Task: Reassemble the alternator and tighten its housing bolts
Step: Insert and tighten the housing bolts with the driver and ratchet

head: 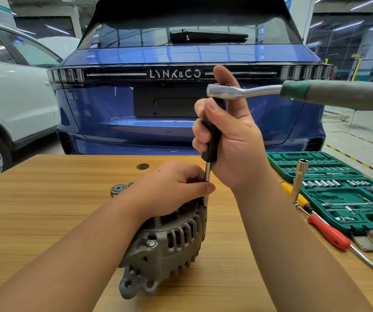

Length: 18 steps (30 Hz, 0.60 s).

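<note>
Alternator of grey cast metal with a ribbed housing (165, 239), lying on the wooden tabletop (46, 210). Left hand (172, 188) rests on it, grip pinching the steel shaft. Right hand (228, 136) grips the black-handled extension driver (212, 140), upright under a chrome ratchet (293, 93). Green socket case (338, 190) lies right.

Brightness: bright, even indoor light
Source: overhead ceiling strip lights (358, 4)
Glare: streaks reflected on the glossy blue car tailgate (181, 55)
Shadows: soft, faint on the light wooden tabletop (46, 210)
Blur: green-handled chrome ratchet (293, 92) slightly smeared
Distortion: wide-angle bending at edges
</note>
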Each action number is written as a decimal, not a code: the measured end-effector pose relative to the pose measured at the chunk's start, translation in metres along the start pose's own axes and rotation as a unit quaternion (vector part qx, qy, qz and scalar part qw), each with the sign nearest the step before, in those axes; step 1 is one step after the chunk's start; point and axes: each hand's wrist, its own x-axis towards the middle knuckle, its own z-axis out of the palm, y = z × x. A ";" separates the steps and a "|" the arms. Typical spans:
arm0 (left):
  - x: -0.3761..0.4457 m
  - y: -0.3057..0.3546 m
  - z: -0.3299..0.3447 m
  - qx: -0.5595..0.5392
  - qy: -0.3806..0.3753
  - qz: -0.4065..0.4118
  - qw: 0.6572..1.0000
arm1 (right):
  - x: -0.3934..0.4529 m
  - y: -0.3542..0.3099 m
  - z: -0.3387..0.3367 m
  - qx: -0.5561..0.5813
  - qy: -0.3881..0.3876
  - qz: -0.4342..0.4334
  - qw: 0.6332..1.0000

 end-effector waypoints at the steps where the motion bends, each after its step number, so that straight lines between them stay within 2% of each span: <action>1: 0.000 0.000 0.000 -0.001 0.001 0.000 1.000 | 0.000 0.000 0.000 0.000 0.000 -0.001 1.000; 11: 0.000 0.002 0.000 -0.005 -0.003 0.011 1.000 | -0.002 -0.001 -0.008 0.103 -0.042 0.035 0.993; 14: 0.000 0.001 0.000 -0.011 -0.003 0.013 1.000 | -0.001 -0.003 -0.002 0.084 -0.002 0.047 0.995; 18: 0.001 0.000 0.001 0.006 -0.008 0.013 1.000 | 0.000 -0.005 0.008 -0.052 0.131 0.025 0.990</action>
